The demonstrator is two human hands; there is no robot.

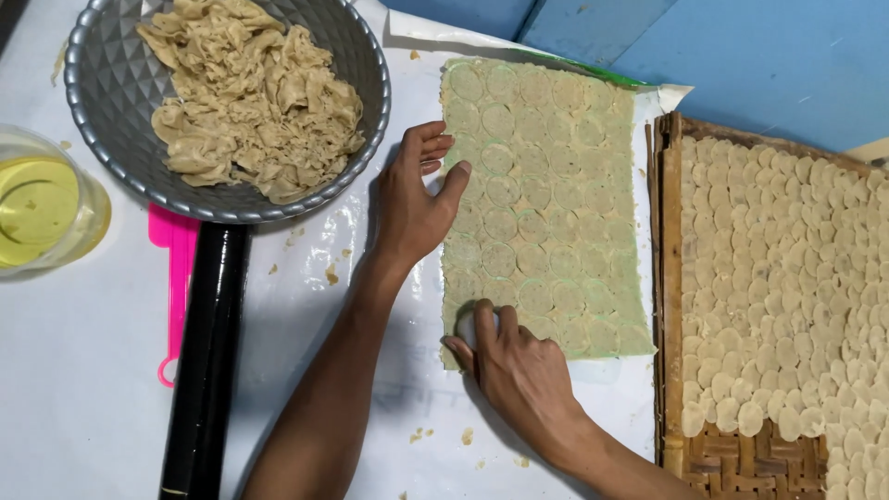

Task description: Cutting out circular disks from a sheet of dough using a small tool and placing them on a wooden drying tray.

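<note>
A head-worn camera looks straight down at a white work surface [83, 407]. In the middle of the frame lies a thin rectangular sheet of pale greenish dough [542, 199], scored all over with rows of round cut circles. The left hand [417, 199] rests flat at the sheet's left edge, near its upper half, fingers loosely spread and holding nothing, the thumb lying on the dough. The right hand [514, 366] sits at the sheet's lower left corner, its fingers curled together over something small and pale; that may be a round cutter or a disc of dough, but the fingers hide it and I cannot tell which. At the right of the frame a woven bamboo tray [741, 463] is nearly covered with overlapping small round dough discs [787, 268]. In the upper left a grey metal bowl [111, 93] holds a heap of ragged dough scraps [250, 93]. At the far left edge stands a clear cup of yellow liquid [37, 208]. Below the bowl a black rolling pin [204, 370] runs down to the bottom edge, with a pink plastic scraper [174, 287] just beside it on its left. Blue boards [759, 56] fill the upper right.
</note>
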